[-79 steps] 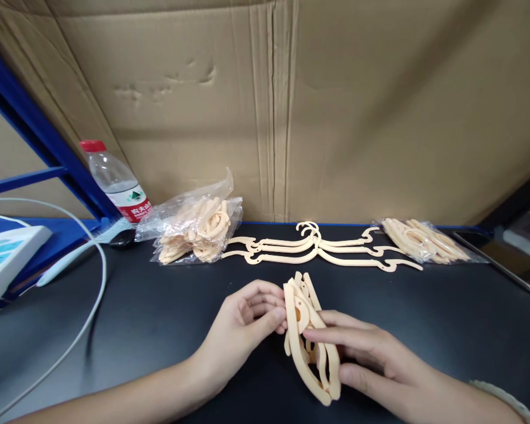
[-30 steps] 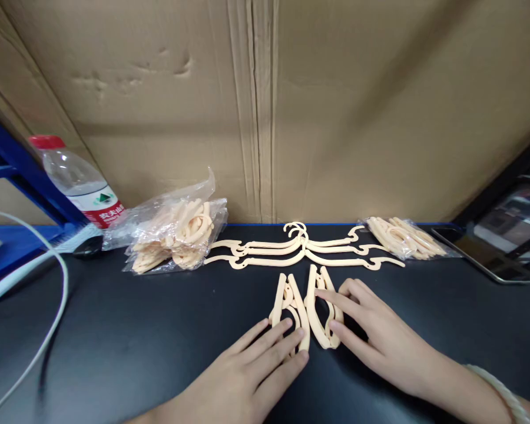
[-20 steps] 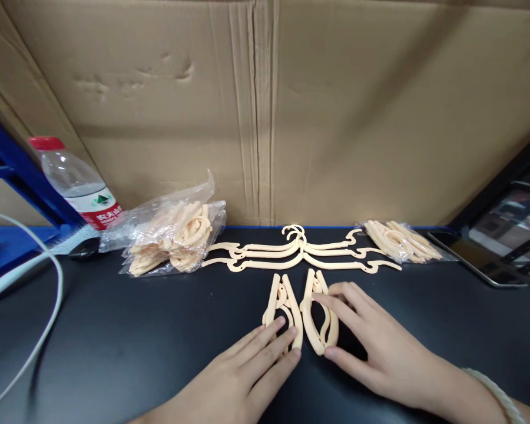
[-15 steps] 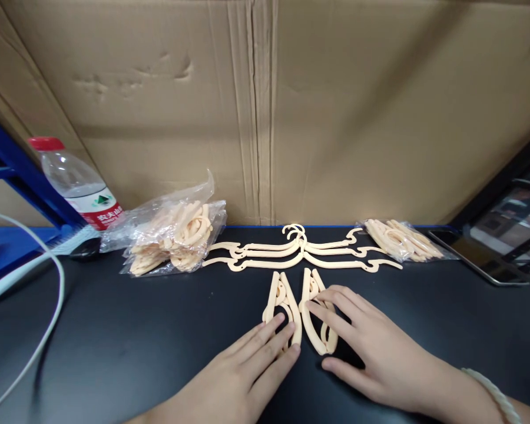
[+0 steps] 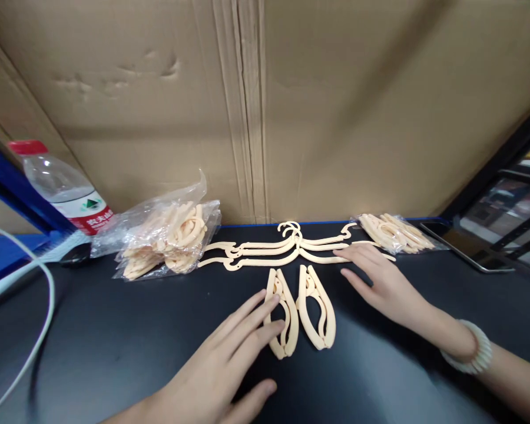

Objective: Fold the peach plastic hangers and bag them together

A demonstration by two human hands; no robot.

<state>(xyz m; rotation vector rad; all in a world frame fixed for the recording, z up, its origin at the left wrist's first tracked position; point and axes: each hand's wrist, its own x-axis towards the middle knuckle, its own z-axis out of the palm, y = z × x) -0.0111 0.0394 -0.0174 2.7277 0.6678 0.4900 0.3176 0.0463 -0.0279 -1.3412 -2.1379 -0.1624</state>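
Two folded cream plastic hangers lie side by side on the black table, the left folded hanger and the right folded hanger. My left hand is open, its spread fingertips over the left one's near side. Behind them several unfolded hangers lie in overlapping rows, hooks pointing away. My right hand, fingers extended and open, hovers over or touches the right end of the nearest unfolded hanger; I cannot tell which. Its fingers hide part of that arm.
A clear bag of folded hangers stands back left, beside a red-capped water bottle. Back right lie a smaller bag of hangers and a dark phone-like slab. A white cable curves at left; cardboard walls the back.
My right hand has left the right folded hanger and moved away and to the right, to the unfolded hangers. My left hand has shifted slightly left, thumb spread. The view has tilted slightly.
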